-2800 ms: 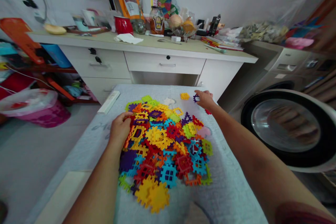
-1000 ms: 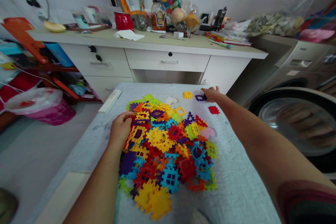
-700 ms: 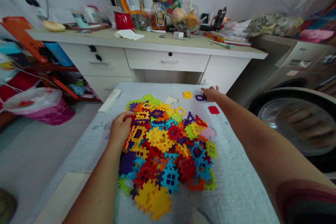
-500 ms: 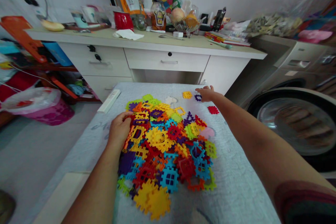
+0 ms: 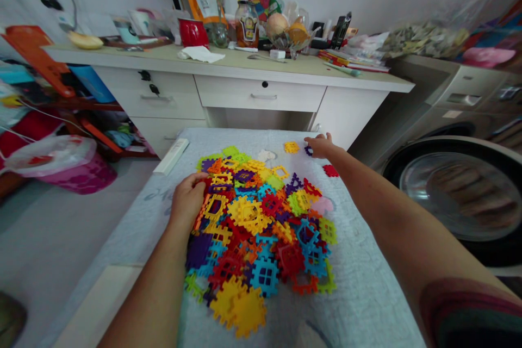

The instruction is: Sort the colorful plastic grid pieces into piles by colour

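Note:
A heap of toothed plastic interlocking building pieces [image 5: 248, 215] in red, yellow, blue, purple, orange and green covers the middle of the cloth-topped table [image 5: 367, 288]. My left hand [image 5: 188, 196] rests at the heap's left edge with its fingers curled in. Its fingertips are against the pieces, and whatever they grip is hidden. Beyond the heap, at the far right of the table, my right hand [image 5: 320, 147] has its fingertips on a small purple interlocking piece [image 5: 309, 150], partly covered by the hand. Its other fingers are raised. A yellow piece [image 5: 291, 147] and a red piece [image 5: 330, 171] lie flat nearby.
A long white box [image 5: 171, 156] lies on the table's far left. Behind stands a white desk [image 5: 261, 73] with a jar [image 5: 246, 24], a red pot [image 5: 193, 32] and a fruit bowl [image 5: 290, 38]. A washing machine [image 5: 460, 119] is at right, a pink bin [image 5: 81, 171] at left.
My right hand has shifted slightly and now covers more of the purple piece. My left hand stays at the heap's edge. The camera view has moved a little.

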